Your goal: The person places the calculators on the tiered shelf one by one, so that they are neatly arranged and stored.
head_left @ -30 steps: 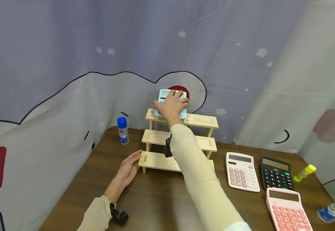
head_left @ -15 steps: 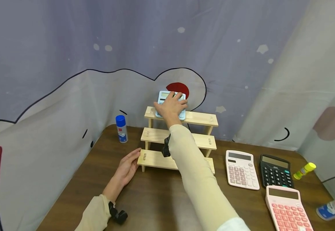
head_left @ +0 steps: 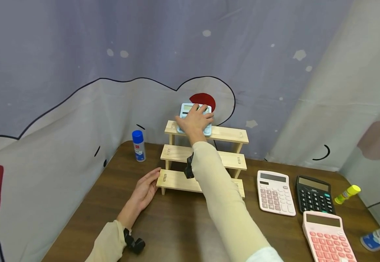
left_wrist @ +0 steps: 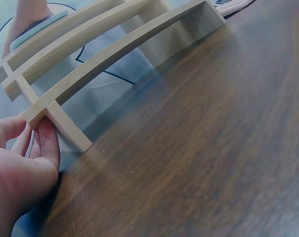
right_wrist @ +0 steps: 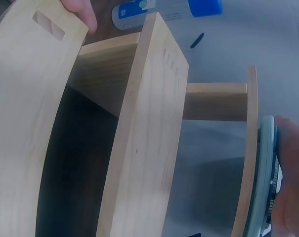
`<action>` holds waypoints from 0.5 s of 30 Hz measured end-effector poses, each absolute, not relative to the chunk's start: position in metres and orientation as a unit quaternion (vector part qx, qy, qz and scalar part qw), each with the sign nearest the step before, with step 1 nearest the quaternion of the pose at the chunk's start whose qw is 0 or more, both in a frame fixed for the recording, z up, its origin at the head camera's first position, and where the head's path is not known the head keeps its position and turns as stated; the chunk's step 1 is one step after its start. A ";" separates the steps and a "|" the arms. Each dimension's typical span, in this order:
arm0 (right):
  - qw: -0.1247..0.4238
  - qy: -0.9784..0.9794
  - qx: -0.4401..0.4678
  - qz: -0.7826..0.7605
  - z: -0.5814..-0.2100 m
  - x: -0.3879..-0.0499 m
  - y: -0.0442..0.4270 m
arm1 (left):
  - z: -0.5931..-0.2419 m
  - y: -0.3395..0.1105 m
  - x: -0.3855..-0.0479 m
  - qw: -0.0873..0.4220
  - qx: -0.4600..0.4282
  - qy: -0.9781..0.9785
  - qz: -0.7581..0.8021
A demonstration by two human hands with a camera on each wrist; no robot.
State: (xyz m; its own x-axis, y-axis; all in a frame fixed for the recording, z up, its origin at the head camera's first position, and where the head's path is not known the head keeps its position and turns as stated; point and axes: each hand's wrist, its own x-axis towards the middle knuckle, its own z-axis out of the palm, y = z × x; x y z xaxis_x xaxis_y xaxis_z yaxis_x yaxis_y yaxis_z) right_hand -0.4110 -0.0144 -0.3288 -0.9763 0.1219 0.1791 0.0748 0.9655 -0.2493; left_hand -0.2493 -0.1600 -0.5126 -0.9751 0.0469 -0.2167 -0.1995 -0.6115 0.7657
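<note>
A three-tier wooden display stand [head_left: 232,160] stands on the brown table. On its top shelf lies a light blue calculator [head_left: 183,109], reaching past the shelf's back edge. My right hand [head_left: 194,120] grips this calculator from above, thumb at its left edge and fingers spread over the face and right edge, covering most keys. Seen from the right wrist, the calculator [right_wrist: 263,173] is against the shelf board. My left hand [head_left: 145,191] pinches the left end of the lowest shelf; in the left wrist view the thumb is above and fingers [left_wrist: 49,140] lie beneath.
Right of the stand lie a white-pink calculator [head_left: 276,194], a black calculator [head_left: 314,194] and a pink calculator [head_left: 328,238]. Beyond them are a yellow glue stick [head_left: 347,194] and a lying blue-capped bottle [head_left: 379,236]. Another blue-capped bottle [head_left: 139,147] stands at back left, before the curtain [head_left: 78,109].
Over the first half second, my right hand lowered the light blue calculator slightly toward the top shelf's front. Since then both hands have stayed almost still; the head view shifted a little.
</note>
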 end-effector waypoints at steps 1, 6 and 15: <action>0.096 -0.987 -0.050 0.121 -0.329 -0.411 -0.016 | -0.512 -0.160 -0.249 0.070 -0.088 0.435 0.893; 0.087 -0.988 -0.049 0.117 -0.331 -0.408 -0.021 | -0.512 -0.159 -0.246 0.072 -0.090 0.434 0.893; 0.074 -0.988 -0.052 0.127 -0.334 -0.408 -0.019 | -0.513 -0.157 -0.246 0.073 -0.085 0.437 0.892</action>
State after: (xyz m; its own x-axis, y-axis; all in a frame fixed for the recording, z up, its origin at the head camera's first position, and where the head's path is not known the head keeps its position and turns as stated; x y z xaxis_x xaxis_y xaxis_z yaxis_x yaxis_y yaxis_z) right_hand -0.4084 -0.0191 -0.3336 -0.9838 0.1206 0.1324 0.0832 0.9625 -0.2582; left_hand -0.2465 -0.1571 -0.5128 -0.9751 0.0560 -0.2146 -0.2038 -0.6073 0.7679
